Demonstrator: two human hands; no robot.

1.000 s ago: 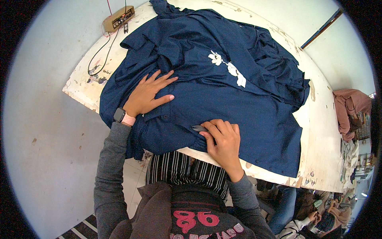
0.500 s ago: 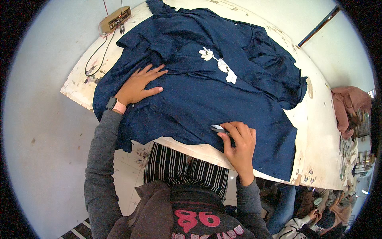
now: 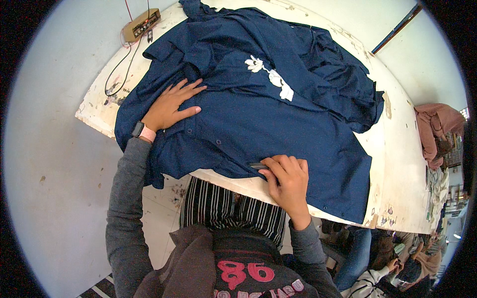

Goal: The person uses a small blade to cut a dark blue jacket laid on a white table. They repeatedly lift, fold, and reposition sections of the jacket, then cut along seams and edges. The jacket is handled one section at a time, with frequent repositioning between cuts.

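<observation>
A navy blue buttoned garment (image 3: 278, 129) lies spread and rumpled over the white table, with a white flower design (image 3: 271, 77) near its middle. On its left part my left hand (image 3: 174, 105) rests flat, fingers spread. My right hand (image 3: 288, 181) is closed around small dark thread snips (image 3: 258, 166), whose blades point left against the cloth by the near edge. The snips' grip is mostly hidden by my fingers. Small buttons (image 3: 218, 142) run along the near part of the garment, between my hands.
The white table (image 3: 400, 198) has worn, stained edges. At its far left stands a brown box-shaped device (image 3: 141, 25) with a dark cable (image 3: 128, 69). A brown cloth (image 3: 437, 129) is beyond the right side, and other people (image 3: 385, 270) sit at lower right.
My right hand has moved a little left and down with the snips, which now sit lower against the cloth. The left hand stays nearly in place.
</observation>
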